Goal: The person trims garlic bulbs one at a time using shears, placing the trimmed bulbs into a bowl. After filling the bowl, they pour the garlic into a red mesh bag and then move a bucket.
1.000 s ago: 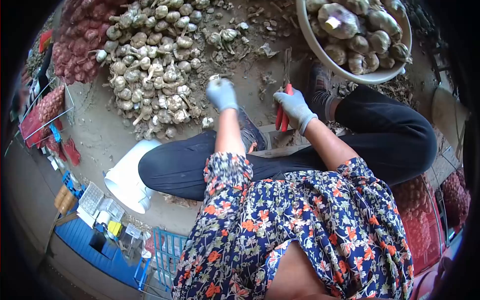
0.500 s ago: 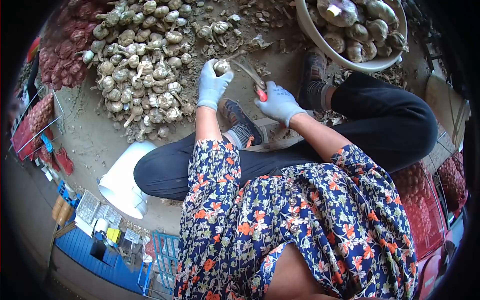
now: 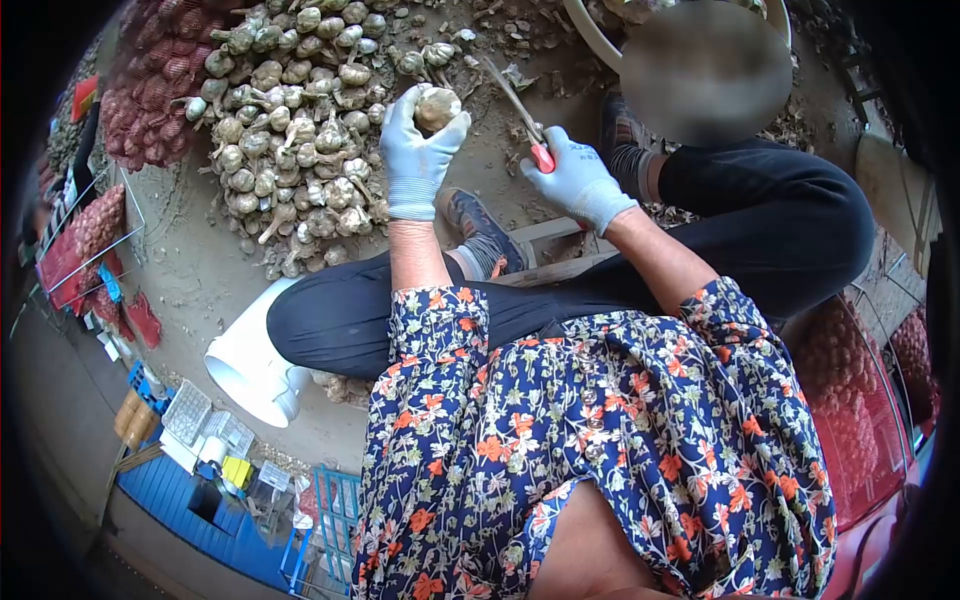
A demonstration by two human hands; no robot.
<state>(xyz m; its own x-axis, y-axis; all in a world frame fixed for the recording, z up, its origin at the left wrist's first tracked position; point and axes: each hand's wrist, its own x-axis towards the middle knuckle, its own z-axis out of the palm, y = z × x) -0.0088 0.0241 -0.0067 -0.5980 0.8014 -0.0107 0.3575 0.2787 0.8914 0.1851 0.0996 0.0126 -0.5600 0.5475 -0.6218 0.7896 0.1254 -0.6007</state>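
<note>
My left hand (image 3: pixel 420 145), in a pale glove, is closed around a garlic bulb (image 3: pixel 437 108), whose rounded side faces up between thumb and fingers. My right hand (image 3: pixel 575 177), gloved too, grips a knife (image 3: pixel 522 108) by its red handle. Its narrow blade points up and to the left, apart from the bulb. Left of my left hand lies a large heap of garlic bulbs (image 3: pixel 290 150) with cut stems. A couple of loose bulbs (image 3: pixel 425 60) lie just beyond the bulb I hold.
A pale basin (image 3: pixel 597 35) stands at upper right, largely hidden by a blurred patch. A white bucket (image 3: pixel 250 350) lies tipped by my left knee. Red net sacks (image 3: pixel 150 90) sit at far left, with more sacks (image 3: pixel 840 400) at right. Dry scraps litter the dirt floor.
The knife has moved away from the bulb to the right, its blade now pointing upward. My left hand has turned the bulb and raised it slightly. The stem seen earlier no longer shows.
</note>
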